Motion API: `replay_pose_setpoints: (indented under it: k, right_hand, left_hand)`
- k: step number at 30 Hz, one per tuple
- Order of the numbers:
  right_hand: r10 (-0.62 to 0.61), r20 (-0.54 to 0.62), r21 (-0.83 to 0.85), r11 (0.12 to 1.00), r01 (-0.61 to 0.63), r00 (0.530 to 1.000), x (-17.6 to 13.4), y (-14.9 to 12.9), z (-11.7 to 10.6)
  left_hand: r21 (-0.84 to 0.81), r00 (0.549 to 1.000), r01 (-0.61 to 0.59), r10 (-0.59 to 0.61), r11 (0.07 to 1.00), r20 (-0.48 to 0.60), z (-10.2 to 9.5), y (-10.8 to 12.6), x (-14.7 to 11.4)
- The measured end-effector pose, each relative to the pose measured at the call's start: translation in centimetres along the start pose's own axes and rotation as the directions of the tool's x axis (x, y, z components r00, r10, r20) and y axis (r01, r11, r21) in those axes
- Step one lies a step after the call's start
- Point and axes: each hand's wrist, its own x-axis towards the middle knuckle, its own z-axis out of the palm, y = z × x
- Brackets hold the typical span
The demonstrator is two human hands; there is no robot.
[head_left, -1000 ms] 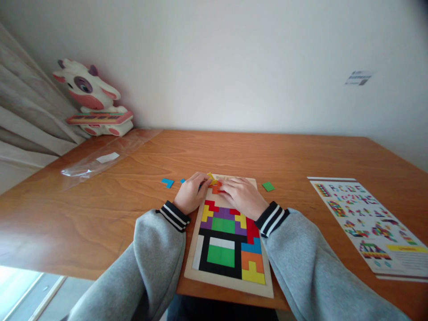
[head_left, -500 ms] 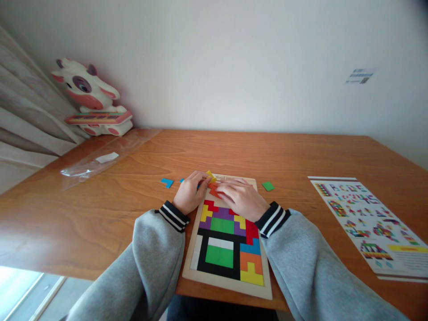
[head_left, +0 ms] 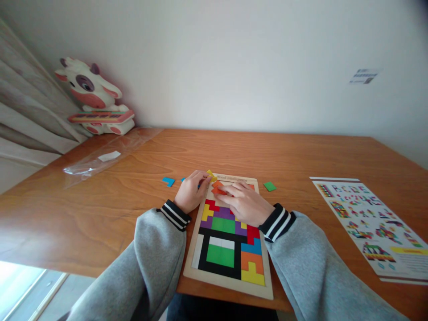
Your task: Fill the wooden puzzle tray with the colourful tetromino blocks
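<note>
A wooden puzzle board (head_left: 229, 292) lies before me, its lower part filled with coloured block pieces. At its upper left edge my left hand (head_left: 190, 191) is closed, the fingertips pinching a yellow puzzle piece (head_left: 211, 175). My right hand (head_left: 246, 203) reaches over the upper part of the board, its fingertips closed on an orange puzzle piece (head_left: 218, 187). Its palm hides some of the pieces below. Beside the left hand lies a blue puzzle piece (head_left: 169, 182); more blue shows partly behind that hand. A green puzzle piece (head_left: 269, 186) rests right of the board.
A printed pattern sheet (head_left: 371, 223) lies on the wooden table (head_left: 284, 156) at the right. At the back left stand a cow-shaped toy keyboard (head_left: 100, 107) and a clear plastic bag (head_left: 96, 162). A curtain (head_left: 26, 98) hangs at the left.
My right hand has shifted slightly right and down, uncovering lettering on the board's top edge and more of the orange piece. My left hand stays about where it was.
</note>
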Motion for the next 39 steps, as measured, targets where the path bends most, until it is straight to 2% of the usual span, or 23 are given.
replay_pose_setpoints:
  k: [8, 16, 22, 29, 32, 34, 37, 39]
  right_hand:
    - [-0.003, 0.065, 0.062, 0.998, -0.001, 0.998, -0.3, -0.1, 0.2]
    - [0.044, 0.023, -0.016, 0.999, -0.044, 0.999, -0.8, -1.7, -0.5]
    - [0.021, 0.046, 0.034, 0.999, -0.022, 0.999, -0.9, -1.5, -0.4]
    - [0.061, 0.076, -0.06, 0.997, -0.056, 0.995, -1.0, -2.5, -0.8]
    - [0.06, 0.04, 0.0, 0.998, -0.06, 0.997, -1.2, -2.0, -0.7]
    - [0.066, -0.037, 0.05, 0.997, -0.064, 0.997, -1.4, -0.9, -0.7]
    - [0.129, -0.18, 0.106, 0.988, -0.111, 0.975, -2.0, 1.0, -0.8]
    - [0.17, -0.193, 0.136, 0.98, -0.145, 0.966, -2.5, 2.0, -0.8]
  left_hand:
    - [0.02, 1.0, -0.015, 0.015, 1.0, 0.01, 0.0, 0.0, 0.0]
    - [0.025, 0.999, -0.025, 0.025, 0.999, 0.029, 0.2, -0.2, -0.1]
    - [0.036, 0.999, -0.03, 0.029, 0.999, 0.035, 0.1, -0.1, -0.1]
    - [0.049, 0.998, -0.048, 0.047, 0.998, 0.03, 0.2, -0.3, -0.1]
    - [0.05, 0.998, -0.053, 0.051, 0.997, 0.033, 0.2, -0.3, -0.1]
    - [0.054, 0.998, -0.054, 0.052, 0.997, 0.043, 0.2, -0.1, -0.1]
    - [0.053, 0.996, -0.072, 0.069, 0.996, 0.054, 0.1, 0.2, -0.1]
    - [0.043, 0.993, -0.108, 0.106, 0.993, 0.053, 0.0, 0.4, -0.1]
